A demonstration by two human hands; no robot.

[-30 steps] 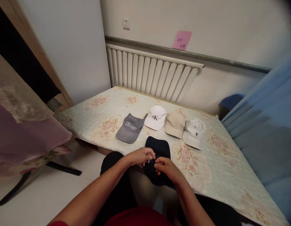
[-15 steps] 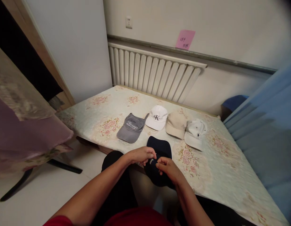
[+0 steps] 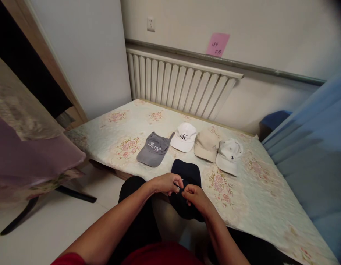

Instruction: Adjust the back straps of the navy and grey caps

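Navy cap (image 3: 187,175) lies at the bed (image 3: 269,206) near edge, long axis 12-to-6, brim toward 12. Left hand (image 3: 166,183) and right hand (image 3: 196,197) pinch its rear strap, apparently at a small buckle. Four caps lie at 12, a radiator beyond

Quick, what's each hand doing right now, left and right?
Left hand: closed, pinching the small metal buckle at the back of the navy cap.
Right hand: closed, pinching the same cap beside the buckle.
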